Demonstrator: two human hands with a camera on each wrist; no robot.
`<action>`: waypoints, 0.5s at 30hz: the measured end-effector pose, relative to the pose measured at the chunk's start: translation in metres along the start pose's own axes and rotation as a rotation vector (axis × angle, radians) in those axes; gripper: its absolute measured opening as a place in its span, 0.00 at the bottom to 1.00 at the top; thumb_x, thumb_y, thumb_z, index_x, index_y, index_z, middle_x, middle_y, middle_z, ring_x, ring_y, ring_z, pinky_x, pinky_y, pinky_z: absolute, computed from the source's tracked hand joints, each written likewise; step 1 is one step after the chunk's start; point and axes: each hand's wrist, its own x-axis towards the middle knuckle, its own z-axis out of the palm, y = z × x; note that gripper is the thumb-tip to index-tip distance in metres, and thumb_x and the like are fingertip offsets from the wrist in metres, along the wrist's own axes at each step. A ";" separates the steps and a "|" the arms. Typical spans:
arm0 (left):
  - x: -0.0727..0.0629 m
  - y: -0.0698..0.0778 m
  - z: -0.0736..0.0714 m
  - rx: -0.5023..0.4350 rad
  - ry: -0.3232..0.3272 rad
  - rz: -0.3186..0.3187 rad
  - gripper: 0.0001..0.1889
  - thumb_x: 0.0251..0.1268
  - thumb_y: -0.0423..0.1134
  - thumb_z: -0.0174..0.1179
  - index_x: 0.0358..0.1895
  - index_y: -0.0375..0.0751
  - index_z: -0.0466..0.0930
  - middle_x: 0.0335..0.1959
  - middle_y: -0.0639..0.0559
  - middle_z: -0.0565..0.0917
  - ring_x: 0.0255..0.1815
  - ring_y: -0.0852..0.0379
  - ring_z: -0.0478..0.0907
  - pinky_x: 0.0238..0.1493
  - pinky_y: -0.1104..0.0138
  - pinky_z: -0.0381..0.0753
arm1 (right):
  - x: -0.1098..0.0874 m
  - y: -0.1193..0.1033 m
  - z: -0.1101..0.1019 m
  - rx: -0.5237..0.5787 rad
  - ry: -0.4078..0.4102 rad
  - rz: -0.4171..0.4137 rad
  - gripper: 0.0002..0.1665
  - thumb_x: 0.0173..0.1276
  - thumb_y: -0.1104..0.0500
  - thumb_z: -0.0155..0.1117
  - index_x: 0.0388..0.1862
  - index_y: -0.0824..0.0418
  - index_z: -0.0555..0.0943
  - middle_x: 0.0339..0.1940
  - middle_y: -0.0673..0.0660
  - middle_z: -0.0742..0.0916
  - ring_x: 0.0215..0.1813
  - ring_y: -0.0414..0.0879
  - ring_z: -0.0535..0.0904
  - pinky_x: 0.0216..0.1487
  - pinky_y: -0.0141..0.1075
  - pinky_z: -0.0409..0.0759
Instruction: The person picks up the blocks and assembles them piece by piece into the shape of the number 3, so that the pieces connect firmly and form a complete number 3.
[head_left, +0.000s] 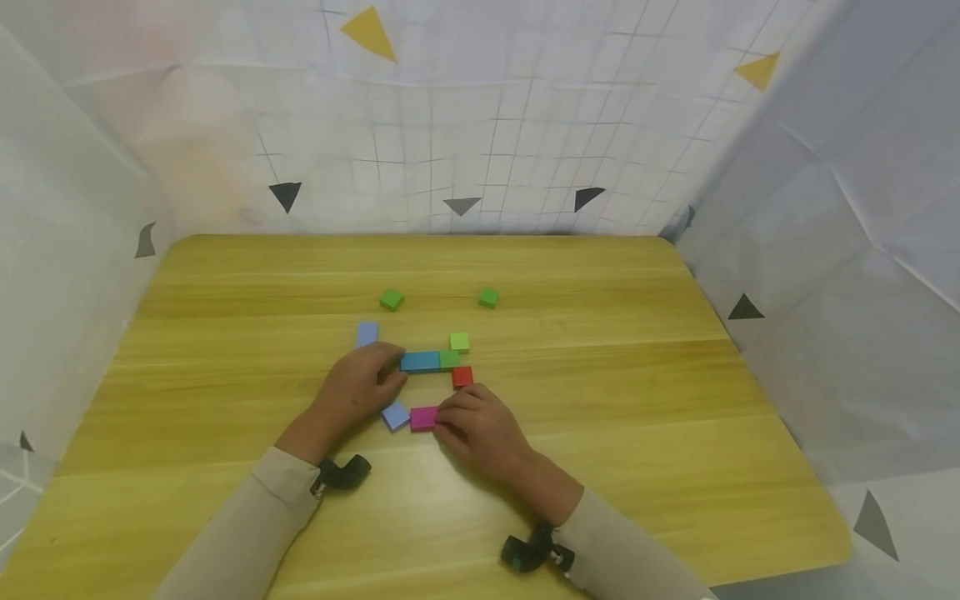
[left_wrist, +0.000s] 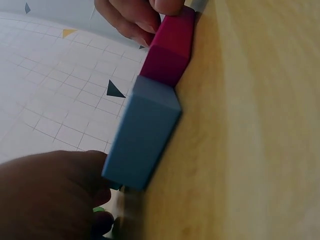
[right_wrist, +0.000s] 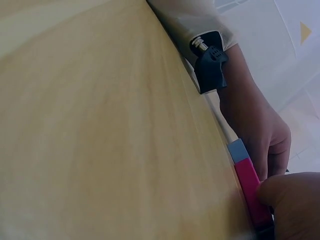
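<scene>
My left hand (head_left: 358, 387) has its thumb and forefinger on either side of the left end of a flat blue block (head_left: 421, 361); its palm hides what lies beneath. A green block (head_left: 449, 358) adjoins the blue one on the right. My right hand (head_left: 480, 429) pinches a magenta block (head_left: 423, 418) at its right end, low on the table. Against the magenta block's left end sits a light-blue block (left_wrist: 142, 135), turned at an angle and close below the left thumb. Just beyond the right fingers lies a red block (head_left: 462, 377).
A lime block (head_left: 459, 342) sits behind the green one, and another light-blue block (head_left: 367, 333) lies behind the left hand. Farther back on the wooden table (head_left: 637, 375) are two small green blocks, one left (head_left: 392, 299) and one right (head_left: 489, 297). White sheeting surrounds the table.
</scene>
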 end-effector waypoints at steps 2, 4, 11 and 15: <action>0.000 0.000 0.001 0.007 0.006 0.006 0.18 0.66 0.43 0.64 0.57 0.41 0.82 0.55 0.49 0.84 0.58 0.50 0.80 0.60 0.54 0.79 | 0.000 0.000 0.000 0.000 0.000 0.003 0.06 0.62 0.56 0.73 0.37 0.56 0.89 0.38 0.46 0.88 0.47 0.43 0.79 0.51 0.32 0.78; 0.001 0.000 0.001 0.016 0.008 0.005 0.17 0.66 0.42 0.64 0.56 0.41 0.82 0.54 0.49 0.84 0.58 0.50 0.80 0.61 0.54 0.79 | 0.000 0.000 0.000 0.007 0.000 0.007 0.06 0.62 0.57 0.73 0.37 0.56 0.89 0.38 0.46 0.88 0.47 0.43 0.79 0.51 0.32 0.78; 0.001 0.000 0.001 0.025 0.017 0.008 0.16 0.66 0.41 0.65 0.55 0.41 0.83 0.53 0.48 0.85 0.56 0.50 0.81 0.59 0.55 0.80 | -0.001 0.000 0.000 0.033 -0.001 0.022 0.06 0.62 0.57 0.72 0.38 0.56 0.88 0.40 0.47 0.88 0.47 0.44 0.79 0.52 0.32 0.78; 0.001 0.001 0.001 0.019 0.026 0.015 0.16 0.66 0.41 0.65 0.54 0.41 0.83 0.52 0.48 0.85 0.56 0.50 0.81 0.58 0.54 0.80 | -0.001 0.001 0.000 0.040 -0.004 0.022 0.07 0.62 0.57 0.72 0.38 0.56 0.88 0.40 0.47 0.88 0.48 0.44 0.79 0.52 0.32 0.78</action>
